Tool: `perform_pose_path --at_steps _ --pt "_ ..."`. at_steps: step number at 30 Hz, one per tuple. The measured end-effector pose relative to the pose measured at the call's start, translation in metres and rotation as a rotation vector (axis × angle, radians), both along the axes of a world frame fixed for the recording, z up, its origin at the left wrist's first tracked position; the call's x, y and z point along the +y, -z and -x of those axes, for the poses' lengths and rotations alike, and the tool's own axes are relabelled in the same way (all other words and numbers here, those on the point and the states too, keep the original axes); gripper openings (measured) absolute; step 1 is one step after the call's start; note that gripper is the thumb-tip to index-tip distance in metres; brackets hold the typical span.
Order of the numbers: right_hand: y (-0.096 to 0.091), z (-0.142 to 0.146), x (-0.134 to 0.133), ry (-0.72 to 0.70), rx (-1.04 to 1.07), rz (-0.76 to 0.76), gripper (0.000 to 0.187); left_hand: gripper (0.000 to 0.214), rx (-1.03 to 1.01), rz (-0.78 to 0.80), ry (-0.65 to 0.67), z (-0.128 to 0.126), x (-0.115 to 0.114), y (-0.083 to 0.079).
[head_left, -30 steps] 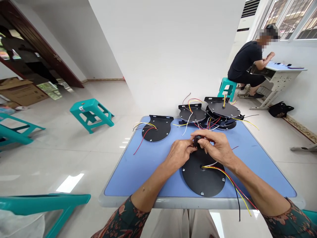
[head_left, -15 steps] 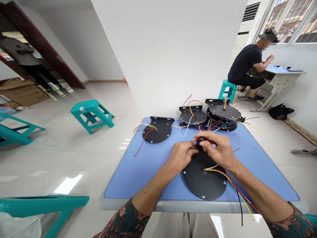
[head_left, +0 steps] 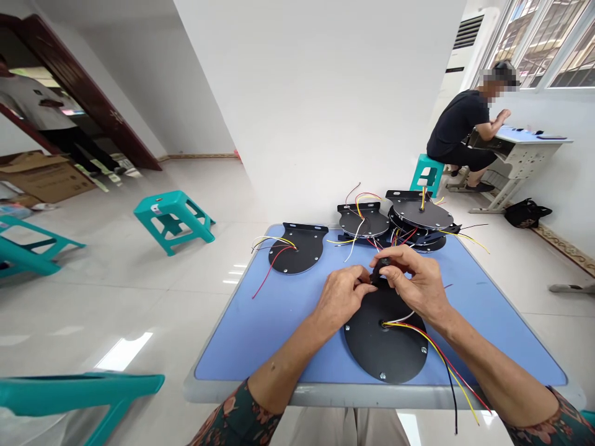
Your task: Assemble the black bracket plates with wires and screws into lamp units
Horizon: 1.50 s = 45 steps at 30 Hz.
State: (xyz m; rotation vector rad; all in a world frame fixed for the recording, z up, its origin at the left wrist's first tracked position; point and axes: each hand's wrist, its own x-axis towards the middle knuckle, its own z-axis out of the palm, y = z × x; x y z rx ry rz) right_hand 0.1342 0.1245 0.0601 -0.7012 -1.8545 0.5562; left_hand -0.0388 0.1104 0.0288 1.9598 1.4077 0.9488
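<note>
"Blue tabletop (head_left: 260, 334), white wall (head_left: 307, 111) beyond: what did the head view show at the near edge?"

"One round black plate (head_left: 387, 353) lay there. Coloured wires (head_left: 439, 342) left its centre; the red, yellow and black ones ran out over the edge, toward the right."

"State of the right hand (head_left: 421, 282)?"

"Partly curled. Thumb and fingertips were closed on a black handle (head_left: 381, 266) above the far part of the plate."

"And the left hand (head_left: 341, 294)?"

"Its thumb and forefinger were drawn together beside the foot of the handle. I could not tell whether they gripped anything; the contact was hidden."

"Remaining parts?"

"A second plate (head_left: 300, 251), also wired, lay near the far left corner. Stacked plates (head_left: 425, 214) stood at the far right. Beyond them, a person (head_left: 458, 127) sat at another desk (head_left: 530, 158)."
</note>
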Motion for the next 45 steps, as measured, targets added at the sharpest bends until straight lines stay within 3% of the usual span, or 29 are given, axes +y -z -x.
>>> perform_pose_path --at_steps 4,10,18,25,31,35,42,45 --pt "0.0002 0.0013 -0.0011 0.010 -0.019 -0.025 0.007 0.009 0.036 -0.026 -0.023 -0.0003 0.0007 0.0026" --pt "-0.0031 0.0017 -0.0024 -0.100 -0.001 0.019 0.022 0.016 0.057 -0.041 -0.011 -0.0003 0.0001 0.0044" --pt "-0.0043 0.0020 -0.0050 0.080 -0.029 -0.026 0.007 0.021 0.078 -0.056 0.034 -0.0007 0.0002 0.0077" --pt "-0.0075 0.0006 -0.0043 -0.078 0.053 0.053 0.021 0.022 0.162 -0.054 0.032 -0.0013 -0.0013 0.0032" --pt "-0.0090 0.0001 -0.0066 0.017 0.053 0.043 0.012 0.008 0.160 -0.110 -0.025 -0.0028 -0.0012 0.0028" --pt "-0.0096 0.0013 -0.0086 0.051 0.026 0.028 0.009 0.011 0.187 -0.115 -0.033 -0.0035 0.0005 0.0063" --pt "-0.0083 0.0010 -0.0058 -0.039 -0.003 -0.006 0.023 0.015 0.207 -0.146 -0.030 -0.0036 0.0003 0.0069" --pt "-0.0095 0.0001 -0.0055 0.012 -0.050 -0.019 0.019 0.013 0.219 -0.147 -0.021 -0.0043 0.0001 0.0071"
